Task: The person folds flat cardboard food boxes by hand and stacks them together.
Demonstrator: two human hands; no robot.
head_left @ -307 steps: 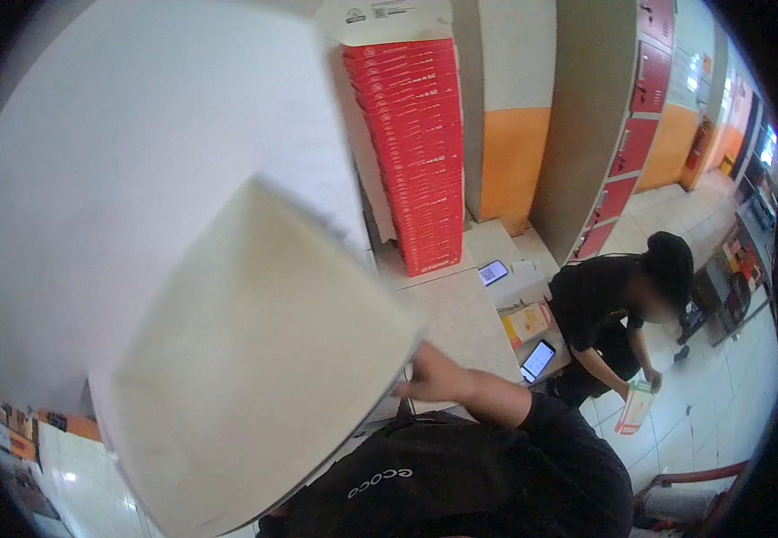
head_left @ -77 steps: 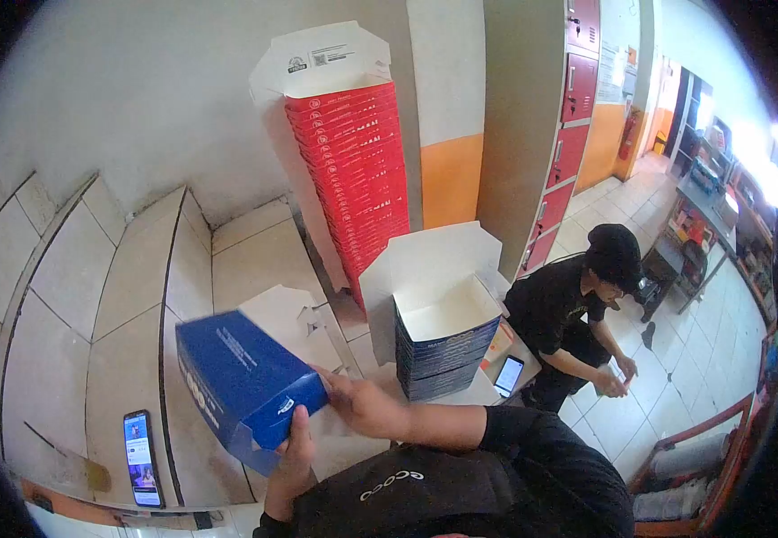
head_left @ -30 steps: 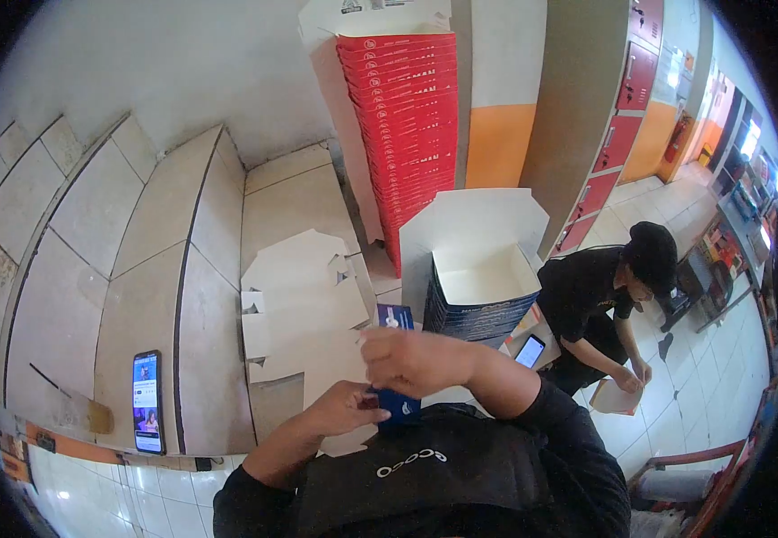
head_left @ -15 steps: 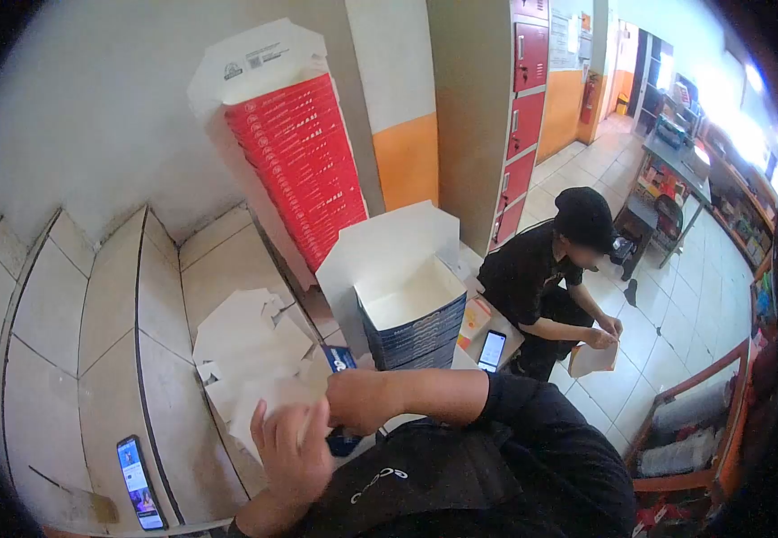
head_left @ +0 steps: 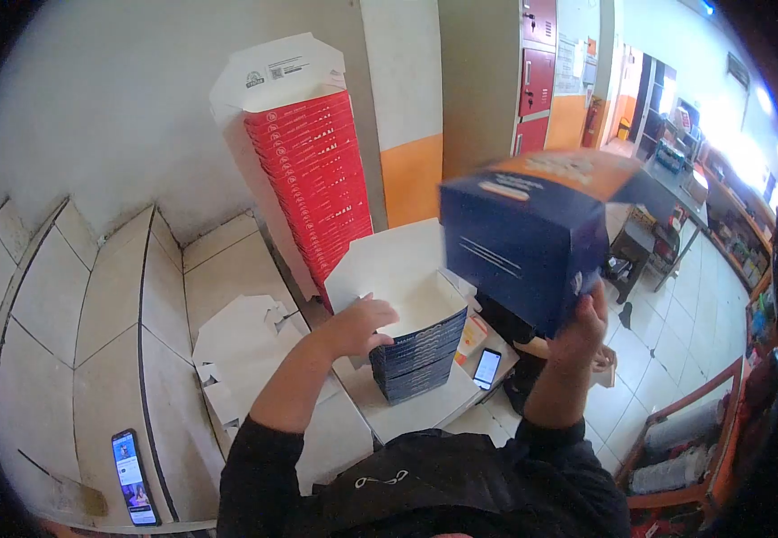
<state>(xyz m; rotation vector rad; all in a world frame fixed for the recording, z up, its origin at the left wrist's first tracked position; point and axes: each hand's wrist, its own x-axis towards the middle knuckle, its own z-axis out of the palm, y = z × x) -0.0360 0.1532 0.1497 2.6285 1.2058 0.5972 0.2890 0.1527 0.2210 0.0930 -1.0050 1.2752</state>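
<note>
My right hand [head_left: 582, 332] holds up a folded blue cardboard box [head_left: 514, 242] with an orange top. The box is tilted and slightly blurred, and it hides most of a seated co-worker. My left hand [head_left: 357, 327] is at the left rim of a stack of nested blue boxes [head_left: 417, 368], fingers curled over the edge of the top one. White insides and a raised white flap show on that stack. Left of it, flat white cardboard blanks [head_left: 250, 354] lie on the tiled step.
A tall stack of red boxes [head_left: 312, 170] stands by the wall. One phone [head_left: 135, 480] lies on the left steps, another phone [head_left: 487, 368] beside the blue stack. Red lockers [head_left: 537, 81] rise behind. At lower right is a wooden-framed rack [head_left: 685, 439].
My hands have moved apart from above the white blanks. The right one now has a folded blue box raised at the right; the left one has gone to the blue stack.
</note>
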